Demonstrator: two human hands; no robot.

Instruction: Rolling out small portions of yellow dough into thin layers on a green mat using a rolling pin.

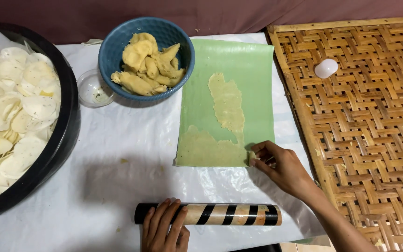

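Note:
A green sheet lies on the white cloth with thin rolled dough spread over its middle and near end. My right hand pinches a bit of dough at the sheet's near right corner. Resting flat on the left end of a striped black-and-tan rolling pin, my left hand lies at the table's near edge. A blue bowl of yellow dough lumps stands behind the sheet's left side.
A large black tub full of thin white discs fills the left side. A small clear cup sits beside the blue bowl. A woven bamboo tray with a white oval object covers the right.

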